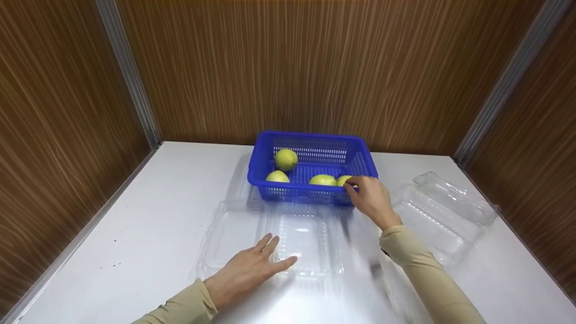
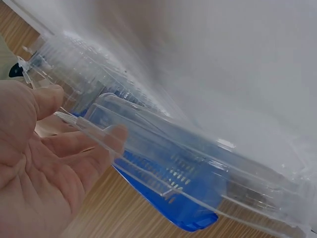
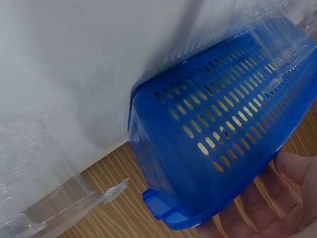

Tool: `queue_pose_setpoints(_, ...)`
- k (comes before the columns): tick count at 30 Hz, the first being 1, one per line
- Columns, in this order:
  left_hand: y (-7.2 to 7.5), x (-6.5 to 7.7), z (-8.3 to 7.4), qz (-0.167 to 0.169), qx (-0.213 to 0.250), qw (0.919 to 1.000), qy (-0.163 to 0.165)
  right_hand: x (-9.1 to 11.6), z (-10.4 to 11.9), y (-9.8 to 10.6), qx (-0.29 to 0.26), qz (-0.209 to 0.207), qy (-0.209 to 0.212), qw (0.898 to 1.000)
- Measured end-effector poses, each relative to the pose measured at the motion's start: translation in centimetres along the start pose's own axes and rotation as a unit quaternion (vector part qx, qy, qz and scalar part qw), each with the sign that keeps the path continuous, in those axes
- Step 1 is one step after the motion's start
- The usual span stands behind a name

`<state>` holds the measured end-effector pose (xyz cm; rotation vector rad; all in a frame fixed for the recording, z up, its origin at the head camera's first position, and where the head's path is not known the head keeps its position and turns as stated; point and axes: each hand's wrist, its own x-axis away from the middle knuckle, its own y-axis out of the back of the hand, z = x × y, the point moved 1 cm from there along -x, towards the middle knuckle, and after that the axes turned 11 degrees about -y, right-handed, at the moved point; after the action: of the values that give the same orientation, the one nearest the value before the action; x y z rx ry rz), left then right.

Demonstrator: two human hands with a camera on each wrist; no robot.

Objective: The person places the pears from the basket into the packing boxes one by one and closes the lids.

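My left hand (image 1: 249, 270) hovers low over an open clear plastic clamshell box (image 1: 303, 234), its fingers spread and fairly straight. In the left wrist view, the fingertips (image 2: 118, 139) are right at the edge of the clear plastic. My right hand (image 1: 371, 198) is at the front right rim of a blue plastic basket (image 1: 310, 135), its thumb against the rim and the other fingers bent over to the inner side. Beside those fingers lies a round yellow-green fruit (image 1: 343, 180), partly hidden by the hand. Another yellow-green fruit (image 1: 322, 180) sits to its left.
Two more yellow-green fruits, one farther back (image 1: 286, 159) and one in front (image 1: 277, 176), lie in the basket's left part. A second clear clamshell (image 1: 443, 220) stands open on the white table (image 1: 148, 234) at right. Wood-grain panels (image 1: 292, 67) enclose the table's back and sides.
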<state>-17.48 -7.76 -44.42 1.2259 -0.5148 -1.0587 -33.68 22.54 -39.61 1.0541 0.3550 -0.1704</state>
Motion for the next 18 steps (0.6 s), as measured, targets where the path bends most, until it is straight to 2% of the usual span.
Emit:
queue_pose_setpoints(7,-0.1,0.0,-0.2,-0.020,0.020,0.9995,0.010,-1.2,-0.1,-0.1,-0.018,0.015,-0.017,1.000)
queue_pose_setpoints(11,0.0,0.0,-0.3,-0.029,0.016,0.9994,0.010,-1.7,-0.1,-0.2,-0.028,0.033,-0.036,0.998)
queue_pose_setpoints(18,0.3,-0.2,-0.5,-0.011,0.005,0.9999,0.012,-2.9,-0.6,-0.2,-0.047,0.051,-0.042,0.997)
